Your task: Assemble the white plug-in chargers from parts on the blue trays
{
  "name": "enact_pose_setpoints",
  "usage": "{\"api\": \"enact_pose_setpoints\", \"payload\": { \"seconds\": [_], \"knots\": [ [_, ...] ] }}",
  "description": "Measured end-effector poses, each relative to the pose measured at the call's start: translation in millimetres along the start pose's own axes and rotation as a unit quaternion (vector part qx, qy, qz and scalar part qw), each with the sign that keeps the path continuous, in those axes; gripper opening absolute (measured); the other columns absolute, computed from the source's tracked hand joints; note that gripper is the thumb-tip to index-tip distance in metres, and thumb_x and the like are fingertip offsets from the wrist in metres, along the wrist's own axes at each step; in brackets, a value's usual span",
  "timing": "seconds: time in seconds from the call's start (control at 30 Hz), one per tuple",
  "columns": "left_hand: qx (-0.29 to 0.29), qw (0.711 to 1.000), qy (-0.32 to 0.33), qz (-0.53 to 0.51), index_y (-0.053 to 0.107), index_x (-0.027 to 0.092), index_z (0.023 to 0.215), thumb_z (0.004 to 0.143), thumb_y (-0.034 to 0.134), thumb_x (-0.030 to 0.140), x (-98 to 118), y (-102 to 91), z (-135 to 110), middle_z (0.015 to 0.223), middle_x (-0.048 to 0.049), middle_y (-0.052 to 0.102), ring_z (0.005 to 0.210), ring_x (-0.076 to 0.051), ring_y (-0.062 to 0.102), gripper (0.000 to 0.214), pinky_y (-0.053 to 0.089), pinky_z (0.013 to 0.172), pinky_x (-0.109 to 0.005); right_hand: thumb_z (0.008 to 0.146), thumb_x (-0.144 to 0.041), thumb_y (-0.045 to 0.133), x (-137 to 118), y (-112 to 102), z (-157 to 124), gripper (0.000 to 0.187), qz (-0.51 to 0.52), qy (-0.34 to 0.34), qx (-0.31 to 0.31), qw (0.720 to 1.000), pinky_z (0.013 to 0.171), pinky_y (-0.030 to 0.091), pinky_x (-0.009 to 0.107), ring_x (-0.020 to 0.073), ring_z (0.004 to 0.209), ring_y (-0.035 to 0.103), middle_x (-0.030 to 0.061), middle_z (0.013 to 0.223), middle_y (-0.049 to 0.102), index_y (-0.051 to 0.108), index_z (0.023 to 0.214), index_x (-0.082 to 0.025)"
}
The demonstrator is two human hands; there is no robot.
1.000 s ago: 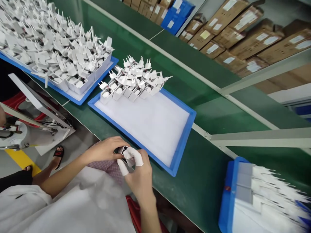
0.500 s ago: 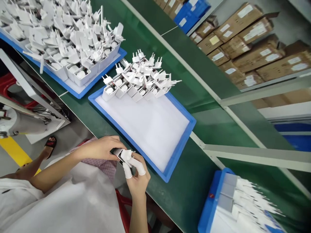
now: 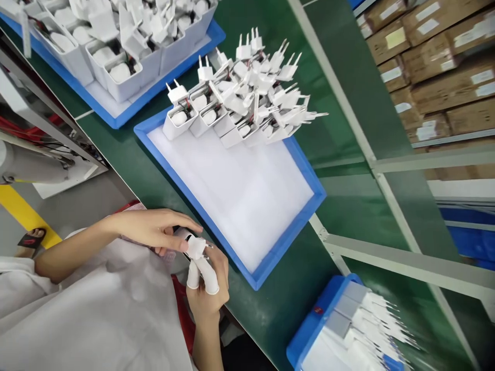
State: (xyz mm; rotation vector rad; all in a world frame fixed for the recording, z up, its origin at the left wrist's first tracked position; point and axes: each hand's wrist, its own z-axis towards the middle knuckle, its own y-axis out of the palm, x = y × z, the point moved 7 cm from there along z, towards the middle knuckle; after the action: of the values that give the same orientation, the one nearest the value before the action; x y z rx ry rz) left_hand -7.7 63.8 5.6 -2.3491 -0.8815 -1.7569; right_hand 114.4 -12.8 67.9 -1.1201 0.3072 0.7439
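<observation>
Briefly, per fig.:
- R hand (image 3: 209, 293): curled, gripping white 2-pin plug charger (image 3: 195, 247); white finger cots (image 3: 192, 275) on digits.
- L hand (image 3: 154, 229): fingers extended, tips at charger, no clear grip.
- Charger: just off near rim of blue-rimmed tray (image 3: 290, 240).
- Tray: rows of chargers (image 3: 232, 111) at far end; sits on green surface (image 3: 297, 304).

You're in a factory: a green assembly bench (image 3: 282, 309) holds blue trays (image 3: 201, 217) of white plug adapters (image 3: 209, 117). Cardboard cartons (image 3: 436, 95) stand shelved beyond it.
</observation>
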Motion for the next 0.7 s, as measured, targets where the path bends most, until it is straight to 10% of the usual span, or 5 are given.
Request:
{"api": "enact_pose_setpoints", "payload": {
  "seconds": [0.17,0.33,0.7],
  "knots": [
    [-0.002,0.995,-0.042,-0.085,0.061,0.018,0.126,0.097,0.048,0.044,0.8,6.4,2.0,0.119,-0.0109,0.065,0.083,-0.018,0.069,0.041,0.058,0.070,-0.027,0.090,-0.007,0.055,5.1,0.2,-2.3,0.030,-0.025,0.042,-0.015,0.999,0.076,0.057,0.042,0.0253,0.103,0.060,0.0115,0.103,0.065,0.059,0.117,-0.019],
    [0.082,0.995,-0.040,0.039,0.063,0.020,0.122,0.091,0.054,0.022,9.4,3.8,-2.4,0.121,-0.0052,0.064,0.096,-0.017,0.066,0.033,0.054,0.073,-0.023,0.088,-0.007,0.056,4.5,3.4,0.2,0.036,0.007,0.065,-0.026,0.998,0.078,0.056,0.043,0.0256,0.105,0.057,0.0125,0.111,0.064,0.057,0.122,-0.020],
    [0.050,0.987,-0.060,-0.139,0.061,0.014,0.124,0.092,0.059,0.037,-5.1,10.8,2.6,0.116,-0.0120,0.065,0.083,-0.017,0.068,0.039,0.059,0.075,-0.031,0.089,-0.022,0.060,19.4,2.1,-6.8,0.021,0.055,0.226,-0.045,0.972,0.079,0.054,0.041,0.0246,0.103,0.058,0.0094,0.115,0.060,0.062,0.110,-0.023]
  ]
}}
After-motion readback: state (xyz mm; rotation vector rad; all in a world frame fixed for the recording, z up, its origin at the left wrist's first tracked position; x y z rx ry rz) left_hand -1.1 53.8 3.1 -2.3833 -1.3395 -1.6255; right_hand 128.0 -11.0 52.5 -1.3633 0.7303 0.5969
